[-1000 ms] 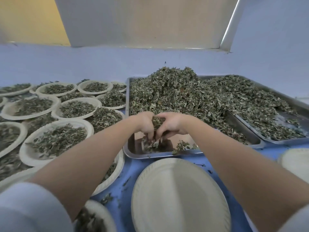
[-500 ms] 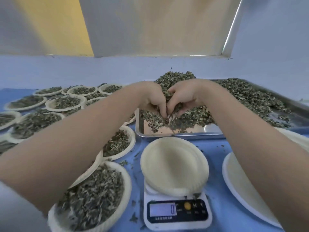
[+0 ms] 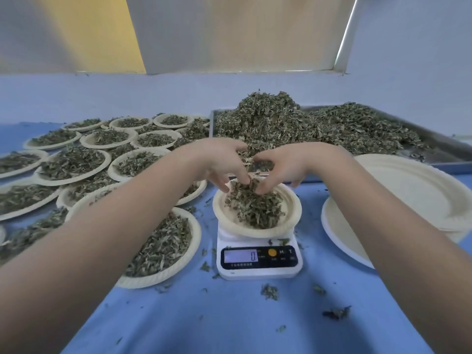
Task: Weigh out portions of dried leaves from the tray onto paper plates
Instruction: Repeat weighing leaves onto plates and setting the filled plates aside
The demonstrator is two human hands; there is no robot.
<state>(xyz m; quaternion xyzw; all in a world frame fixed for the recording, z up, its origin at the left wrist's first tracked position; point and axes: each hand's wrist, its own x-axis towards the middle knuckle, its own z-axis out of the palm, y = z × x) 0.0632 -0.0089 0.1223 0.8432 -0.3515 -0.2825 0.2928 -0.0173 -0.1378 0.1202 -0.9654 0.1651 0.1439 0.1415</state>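
A small paper plate (image 3: 292,209) sits on a white digital scale (image 3: 258,270) whose display reads 0. A heap of dried leaves (image 3: 255,209) lies in the plate. My left hand (image 3: 219,162) and my right hand (image 3: 283,167) hover together just over the plate, fingers spread and pointing down, fingertips touching the top of the heap. Behind them a metal tray (image 3: 444,146) holds a tall mound of dried leaves (image 3: 268,116).
Several paper plates filled with leaves (image 3: 71,162) cover the blue table on the left, one close beside the scale (image 3: 163,249). A stack of empty paper plates (image 3: 408,190) lies to the right. Loose leaf bits (image 3: 269,291) dot the cloth in front.
Both hands lifted a handful out of the tray, carried it back over the scale and spread their fingers. The leaves now lie in the plate, which was bare before.
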